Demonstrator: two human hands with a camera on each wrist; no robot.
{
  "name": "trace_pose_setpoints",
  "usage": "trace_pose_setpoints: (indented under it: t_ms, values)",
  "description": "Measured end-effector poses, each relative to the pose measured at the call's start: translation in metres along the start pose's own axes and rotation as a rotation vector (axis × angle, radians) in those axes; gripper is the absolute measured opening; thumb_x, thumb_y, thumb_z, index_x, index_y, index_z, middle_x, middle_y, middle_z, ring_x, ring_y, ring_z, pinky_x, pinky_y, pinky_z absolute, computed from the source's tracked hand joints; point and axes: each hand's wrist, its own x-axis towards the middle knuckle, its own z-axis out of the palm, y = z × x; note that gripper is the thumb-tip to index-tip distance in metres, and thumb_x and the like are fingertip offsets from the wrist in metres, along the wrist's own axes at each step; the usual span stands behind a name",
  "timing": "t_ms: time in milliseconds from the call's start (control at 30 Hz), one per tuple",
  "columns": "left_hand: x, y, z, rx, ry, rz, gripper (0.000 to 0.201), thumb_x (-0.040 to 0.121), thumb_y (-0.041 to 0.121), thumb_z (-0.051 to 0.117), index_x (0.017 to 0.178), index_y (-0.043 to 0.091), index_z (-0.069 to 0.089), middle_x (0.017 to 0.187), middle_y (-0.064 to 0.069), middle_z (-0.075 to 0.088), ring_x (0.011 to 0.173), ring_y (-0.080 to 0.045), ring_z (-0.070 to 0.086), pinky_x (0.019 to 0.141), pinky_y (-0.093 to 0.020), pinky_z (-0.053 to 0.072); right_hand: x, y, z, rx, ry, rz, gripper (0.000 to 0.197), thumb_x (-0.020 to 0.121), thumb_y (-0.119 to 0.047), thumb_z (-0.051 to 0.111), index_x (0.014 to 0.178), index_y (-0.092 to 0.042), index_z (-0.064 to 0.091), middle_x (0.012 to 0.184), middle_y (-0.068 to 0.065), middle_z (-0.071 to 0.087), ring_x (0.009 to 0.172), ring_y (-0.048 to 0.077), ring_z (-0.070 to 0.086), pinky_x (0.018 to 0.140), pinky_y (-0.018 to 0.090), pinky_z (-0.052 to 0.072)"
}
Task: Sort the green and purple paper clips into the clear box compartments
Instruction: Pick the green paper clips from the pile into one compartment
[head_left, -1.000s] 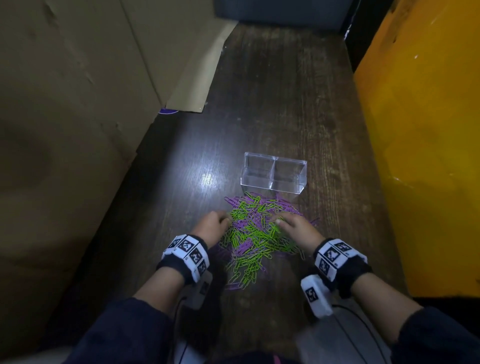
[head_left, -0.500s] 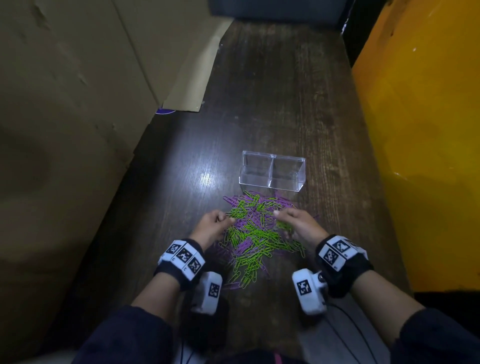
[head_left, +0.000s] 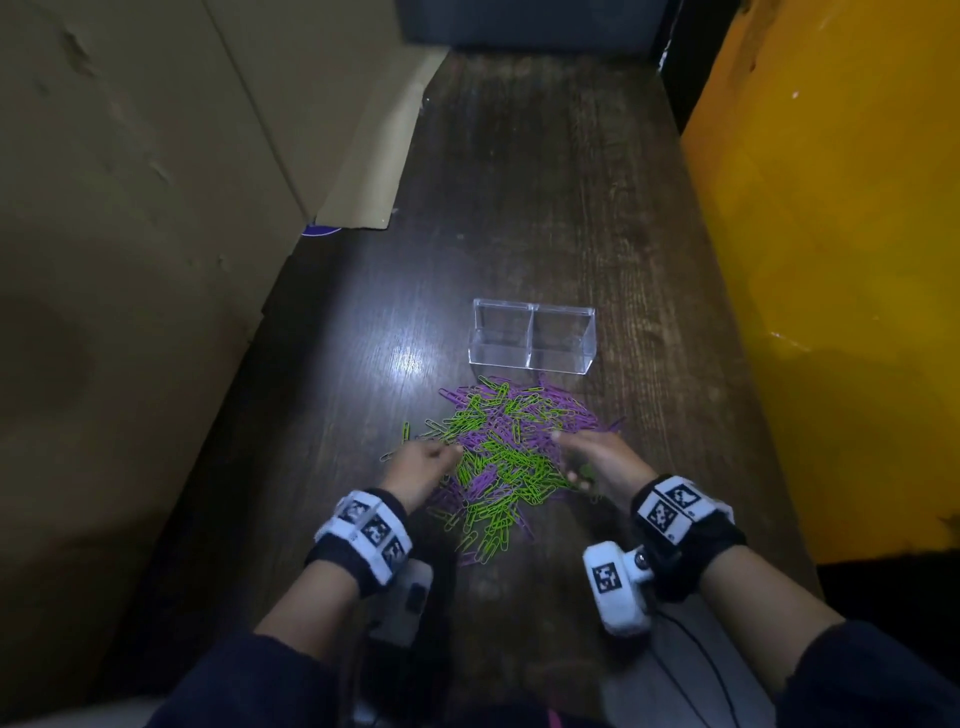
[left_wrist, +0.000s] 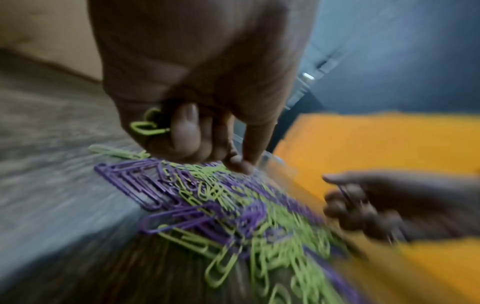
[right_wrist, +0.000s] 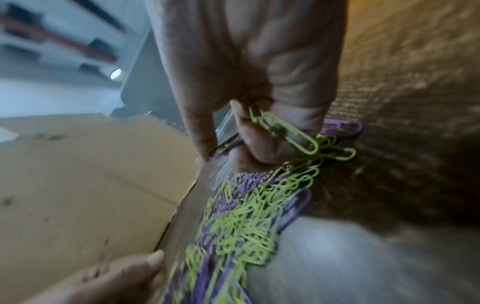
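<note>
A mixed pile of green and purple paper clips (head_left: 511, 457) lies on the dark wooden table (head_left: 545, 208), just in front of the clear two-compartment box (head_left: 532, 338), whose compartments look empty. My left hand (head_left: 452, 451) is at the pile's left edge. In the left wrist view its curled fingers hold green clips (left_wrist: 146, 125) against the palm, and thumb and forefinger touch the pile (left_wrist: 233, 205). My right hand (head_left: 563, 457) is at the pile's right edge. Its curled fingers hold green clips (right_wrist: 288, 133), and thumb and forefinger pinch a purple clip (right_wrist: 224, 148).
A cardboard sheet (head_left: 130, 260) leans along the table's left side, and a yellow wall (head_left: 831, 260) closes off the right. A dark panel (head_left: 519, 21) stands at the far end. Bare table stretches beyond the box. A cable (head_left: 701, 654) trails near my right forearm.
My right wrist has lifted off the table and turned, with clips in the hand. My left hand has shifted slightly left, and a few green clips now lie left of the pile.
</note>
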Motion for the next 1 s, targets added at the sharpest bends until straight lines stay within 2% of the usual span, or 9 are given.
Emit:
trace_pose_setpoints:
  t_ms: [33,100,167,233,300,367,500,633,1000]
  values:
    - [-0.005,0.0,0.004,0.185,-0.016,0.055,0.031,0.083,0.041,0.06,0.061,0.02,0.054,0.065,-0.005,0.056,0.063,-0.02,0.053,0.067,-0.031,0.045,-0.002,0.004,-0.001,-0.124,0.013,-0.031,0.031,0.09,-0.018,0.056,0.062,-0.013,0.047,0.049,-0.002,0.047,0.031,0.001,0.04,0.034,0.015,0.027]
    - [-0.019,0.008,0.014,0.495,-0.007,0.126,0.018,0.084,0.042,0.058,0.085,0.024,0.062,0.087,-0.002,0.067,0.087,-0.02,0.063,0.077,-0.029,0.047,-0.007,0.013,-0.004,-0.283,0.027,-0.061,0.03,0.089,-0.012,0.059,0.061,-0.013,0.049,0.048,-0.001,0.051,0.027,-0.002,0.039,0.031,0.012,0.027]
    - [-0.025,0.014,0.027,0.692,0.012,0.27,0.028,0.087,0.043,0.054,0.112,0.03,0.055,0.11,0.001,0.065,0.104,-0.019,0.061,0.082,-0.028,0.046,-0.01,0.023,-0.007,-0.299,0.026,-0.065,0.026,0.087,-0.004,0.059,0.063,-0.013,0.052,0.054,0.003,0.054,0.029,-0.003,0.042,0.034,0.011,0.03]
    - [-0.023,0.018,0.04,0.798,0.003,0.404,0.038,0.09,0.041,0.049,0.127,0.031,0.045,0.122,0.0,0.06,0.112,-0.022,0.059,0.087,-0.032,0.047,-0.012,0.028,-0.005,-0.345,0.044,-0.117,0.029,0.085,0.002,0.057,0.062,-0.014,0.053,0.056,0.002,0.053,0.033,-0.004,0.047,0.047,0.017,0.039]
    - [-0.019,0.024,0.047,0.872,-0.009,0.435,0.038,0.092,0.038,0.047,0.129,0.029,0.043,0.124,-0.003,0.059,0.112,-0.024,0.058,0.087,-0.036,0.048,-0.012,0.028,0.001,-0.527,0.052,-0.195,0.023,0.086,-0.001,0.057,0.066,-0.013,0.057,0.061,0.0,0.056,0.047,-0.004,0.053,0.057,0.018,0.041]
    - [-0.016,0.024,0.045,0.912,-0.017,0.415,0.034,0.092,0.037,0.046,0.125,0.028,0.046,0.123,-0.004,0.058,0.112,-0.025,0.058,0.086,-0.036,0.048,-0.01,0.025,0.01,-0.756,0.068,-0.234,0.008,0.086,-0.012,0.06,0.084,-0.007,0.066,0.079,0.007,0.067,0.071,0.011,0.061,0.067,0.023,0.042]
    - [-0.018,0.009,0.025,0.886,0.011,0.391,0.033,0.093,0.041,0.044,0.124,0.029,0.048,0.125,0.001,0.057,0.114,-0.022,0.057,0.086,-0.033,0.047,-0.007,0.021,0.02,-1.043,0.087,-0.199,0.046,0.084,-0.029,0.064,0.124,-0.009,0.049,0.116,0.014,0.063,0.11,0.028,0.059,0.09,0.033,0.045]
    - [-0.017,0.007,0.014,0.833,0.071,0.322,0.044,0.089,0.047,0.048,0.129,0.03,0.04,0.124,-0.001,0.059,0.113,-0.022,0.058,0.088,-0.033,0.046,-0.006,0.023,0.023,-1.13,0.056,-0.179,0.068,0.082,-0.031,0.066,0.134,-0.007,0.029,0.119,0.018,0.061,0.112,0.031,0.058,0.091,0.037,0.047]
    - [0.006,0.029,0.026,0.906,0.034,0.394,0.042,0.088,0.043,0.051,0.124,0.024,0.041,0.124,-0.002,0.057,0.111,-0.025,0.058,0.084,-0.036,0.048,0.014,-0.001,0.019,-1.247,0.005,-0.242,0.069,0.083,-0.037,0.063,0.136,-0.014,0.026,0.121,0.015,0.062,0.111,0.031,0.059,0.089,0.038,0.047]
